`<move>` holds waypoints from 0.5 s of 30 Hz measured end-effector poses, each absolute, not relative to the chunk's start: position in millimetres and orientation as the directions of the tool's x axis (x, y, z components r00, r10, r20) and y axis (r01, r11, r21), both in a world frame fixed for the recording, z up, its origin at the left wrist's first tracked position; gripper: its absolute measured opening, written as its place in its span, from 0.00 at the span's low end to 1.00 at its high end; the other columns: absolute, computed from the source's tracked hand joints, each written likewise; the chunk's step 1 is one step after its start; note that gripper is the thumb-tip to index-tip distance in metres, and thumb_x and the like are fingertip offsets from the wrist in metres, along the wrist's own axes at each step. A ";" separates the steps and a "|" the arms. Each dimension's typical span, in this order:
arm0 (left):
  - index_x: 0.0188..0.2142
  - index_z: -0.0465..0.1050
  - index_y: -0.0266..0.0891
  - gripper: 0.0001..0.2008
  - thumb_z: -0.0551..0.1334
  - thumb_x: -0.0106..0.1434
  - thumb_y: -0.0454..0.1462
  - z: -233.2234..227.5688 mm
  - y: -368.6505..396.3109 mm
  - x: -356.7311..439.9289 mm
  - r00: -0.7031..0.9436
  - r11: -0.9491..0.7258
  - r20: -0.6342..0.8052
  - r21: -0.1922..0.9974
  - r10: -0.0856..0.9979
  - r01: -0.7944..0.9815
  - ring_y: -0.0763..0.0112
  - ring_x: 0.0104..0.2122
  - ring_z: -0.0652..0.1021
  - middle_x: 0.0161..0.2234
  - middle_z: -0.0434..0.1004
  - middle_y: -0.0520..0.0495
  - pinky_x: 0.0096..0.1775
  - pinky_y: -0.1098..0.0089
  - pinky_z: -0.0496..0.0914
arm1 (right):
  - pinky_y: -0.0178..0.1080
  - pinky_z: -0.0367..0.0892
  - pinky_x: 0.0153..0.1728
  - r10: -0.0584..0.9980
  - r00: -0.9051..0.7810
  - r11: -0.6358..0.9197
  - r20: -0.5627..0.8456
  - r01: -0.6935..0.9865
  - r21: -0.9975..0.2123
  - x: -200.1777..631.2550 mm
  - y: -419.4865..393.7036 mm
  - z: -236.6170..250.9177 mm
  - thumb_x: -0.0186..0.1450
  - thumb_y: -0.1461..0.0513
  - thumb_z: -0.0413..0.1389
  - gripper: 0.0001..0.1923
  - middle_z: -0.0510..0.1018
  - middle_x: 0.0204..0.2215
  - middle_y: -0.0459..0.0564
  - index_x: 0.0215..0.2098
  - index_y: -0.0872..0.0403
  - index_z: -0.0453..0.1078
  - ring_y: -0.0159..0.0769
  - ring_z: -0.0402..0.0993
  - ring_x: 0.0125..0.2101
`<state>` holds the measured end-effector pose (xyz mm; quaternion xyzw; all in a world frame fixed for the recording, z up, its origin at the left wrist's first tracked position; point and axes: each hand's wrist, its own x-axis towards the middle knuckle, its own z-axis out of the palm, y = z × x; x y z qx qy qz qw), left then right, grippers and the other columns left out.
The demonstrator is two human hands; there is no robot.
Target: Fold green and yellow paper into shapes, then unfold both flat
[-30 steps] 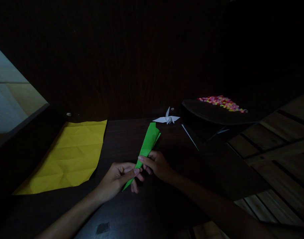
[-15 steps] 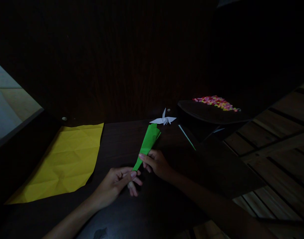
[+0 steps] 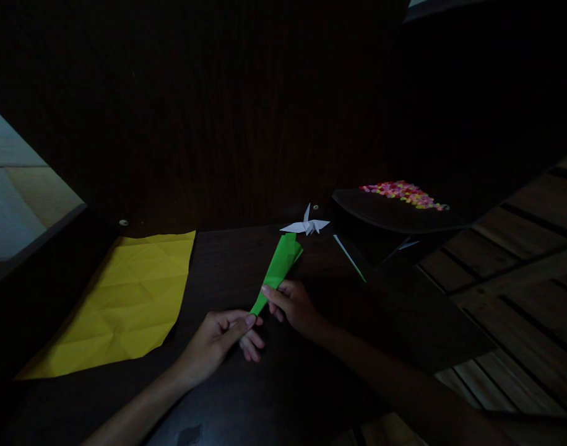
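Between my hands is a folded green paper (image 3: 280, 263), narrow at the lower end and wider, with layered flaps, at the top. My left hand (image 3: 225, 337) pinches its narrow tip between thumb and fingers. Higher up, my right hand (image 3: 293, 306) grips the paper's middle, thumb on the front face. Just beyond the upper end stands a white origami crane (image 3: 306, 226) with spread wings. To my left lies a creased yellow sheet of paper (image 3: 139, 297).
A thin paper strip (image 3: 350, 258) lies right of the crane. On a dark rounded shelf (image 3: 376, 210) at the right sits a heap of small colourful pieces (image 3: 406, 193). A dark upright panel (image 3: 209, 124) closes off the back, and wooden slats (image 3: 525, 328) show at the right.
Both hands keep hold of the green paper, which has barely moved. The whole view has shifted very slightly.
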<state>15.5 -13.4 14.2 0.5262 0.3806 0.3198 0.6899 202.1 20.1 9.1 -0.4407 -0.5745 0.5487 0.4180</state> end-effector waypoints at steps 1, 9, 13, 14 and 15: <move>0.40 0.77 0.32 0.23 0.64 0.62 0.52 14.7 -13.3 15.7 0.502 0.235 -0.188 0.971 0.844 -0.031 0.66 0.23 0.81 0.28 0.83 0.41 0.28 0.68 0.74 | 0.32 0.52 0.15 0.969 -0.246 0.006 -0.007 0.052 -0.999 202.0 20.0 9.9 0.61 0.43 0.55 0.26 0.66 0.13 0.43 0.18 0.54 0.63 0.25 0.59 0.13; 0.40 0.78 0.33 0.19 0.65 0.62 0.49 18.5 -11.6 16.0 0.529 0.213 -0.186 0.977 0.828 0.010 0.69 0.22 0.80 0.33 0.84 0.41 0.28 0.69 0.73 | 0.31 0.53 0.14 0.987 -0.159 -0.014 -0.022 0.056 -0.998 201.0 22.3 8.2 0.60 0.44 0.56 0.26 0.65 0.12 0.42 0.16 0.53 0.61 0.25 0.58 0.12; 0.42 0.78 0.32 0.21 0.63 0.63 0.50 16.3 -11.6 14.9 0.520 0.220 -0.191 0.976 0.833 0.007 0.68 0.23 0.80 0.35 0.84 0.39 0.28 0.68 0.74 | 0.31 0.54 0.15 0.981 -0.191 -0.009 -0.018 0.048 -0.999 202.0 23.4 8.0 0.61 0.44 0.56 0.26 0.66 0.12 0.42 0.17 0.53 0.63 0.25 0.58 0.12; 0.42 0.77 0.32 0.22 0.63 0.63 0.51 15.8 -11.7 14.4 0.518 0.223 -0.193 0.975 0.833 0.004 0.67 0.22 0.80 0.34 0.84 0.39 0.28 0.67 0.74 | 0.31 0.53 0.15 0.979 -0.205 -0.004 -0.014 0.049 -0.999 202.2 23.5 8.0 0.61 0.43 0.56 0.26 0.65 0.12 0.42 0.17 0.54 0.63 0.25 0.58 0.13; 0.42 0.77 0.31 0.22 0.63 0.63 0.51 15.5 -11.9 13.8 0.518 0.229 -0.195 0.974 0.833 -0.001 0.67 0.23 0.80 0.33 0.84 0.39 0.28 0.67 0.74 | 0.31 0.53 0.15 0.976 -0.217 -0.002 -0.012 0.048 -0.999 202.3 23.5 7.9 0.61 0.43 0.55 0.26 0.65 0.12 0.42 0.17 0.54 0.63 0.25 0.58 0.13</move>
